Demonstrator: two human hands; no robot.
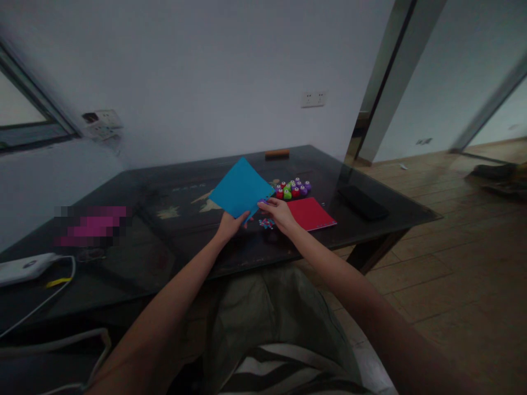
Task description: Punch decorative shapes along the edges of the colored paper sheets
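My left hand [229, 224] grips the lower corner of a blue paper sheet [240, 187], held tilted above the dark glass table [173, 252]. My right hand [278, 212] pinches a small purple punch [264, 202] against the sheet's right edge. Small coloured paper cut-outs [267, 223] lie on the table just below both hands. A cluster of red, green and purple punches [293, 188] sits behind my right hand. A red paper sheet [309, 213] lies flat to the right of that hand.
A black flat object [363, 202] lies near the table's right edge. An orange bar [277, 154] rests at the back edge. A white device with cables [27, 267] sits at the front left. The wall stands behind; wooden floor spreads to the right.
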